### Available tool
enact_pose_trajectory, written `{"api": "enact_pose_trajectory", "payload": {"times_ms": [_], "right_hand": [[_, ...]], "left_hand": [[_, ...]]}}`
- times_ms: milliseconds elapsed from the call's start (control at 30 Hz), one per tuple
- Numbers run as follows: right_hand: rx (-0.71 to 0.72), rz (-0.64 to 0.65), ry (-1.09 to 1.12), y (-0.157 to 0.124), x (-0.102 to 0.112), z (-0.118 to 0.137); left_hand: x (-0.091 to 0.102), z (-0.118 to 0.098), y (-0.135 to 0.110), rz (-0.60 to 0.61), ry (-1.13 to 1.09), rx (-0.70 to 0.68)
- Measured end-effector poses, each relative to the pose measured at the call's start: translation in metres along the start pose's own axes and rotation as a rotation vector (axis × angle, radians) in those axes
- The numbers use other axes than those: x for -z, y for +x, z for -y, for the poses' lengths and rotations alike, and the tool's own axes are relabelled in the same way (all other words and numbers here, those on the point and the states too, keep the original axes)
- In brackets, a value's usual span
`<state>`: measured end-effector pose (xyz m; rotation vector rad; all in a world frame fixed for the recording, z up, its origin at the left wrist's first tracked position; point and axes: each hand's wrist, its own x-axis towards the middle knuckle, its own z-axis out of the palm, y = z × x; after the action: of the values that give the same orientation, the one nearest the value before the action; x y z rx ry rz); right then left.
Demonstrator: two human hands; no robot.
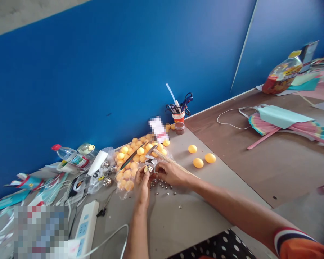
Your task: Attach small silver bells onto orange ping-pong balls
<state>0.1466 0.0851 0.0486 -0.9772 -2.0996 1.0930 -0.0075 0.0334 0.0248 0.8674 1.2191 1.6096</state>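
Note:
My left hand is closed round a small orange ball partly covered with silver studs, held just above the table. My right hand meets it from the right, fingers pinched at the ball; what they hold is too small to make out. Below the hands lie several loose silver studs on the grey table. Just behind the hands sits a pile of plain orange balls in a clear bag, with a thin stick lying across near my right hand.
Three orange balls lie apart to the right. A paper cup of scissors and tools stands at the blue wall. A water bottle, silver-covered balls and a power strip lie left. Coloured paper fans lie far right.

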Motion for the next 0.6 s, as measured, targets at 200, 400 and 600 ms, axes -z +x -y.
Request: {"api": "enact_pose_trajectory", "payload": {"times_ms": [200,400,600], "right_hand": [[0.154,0.181,-0.215,-0.001,-0.006,-0.004],[0.339,0.323,-0.637,-0.006,-0.023,-0.004],[0.331,0.313,-0.707,-0.004,-0.022,-0.009]], "left_hand": [[0.000,-0.002,0.001,-0.069,0.018,-0.011],[0.000,0.000,0.002,-0.089,0.026,-0.004],[0.000,0.002,0.002,-0.073,0.014,0.007]]}}
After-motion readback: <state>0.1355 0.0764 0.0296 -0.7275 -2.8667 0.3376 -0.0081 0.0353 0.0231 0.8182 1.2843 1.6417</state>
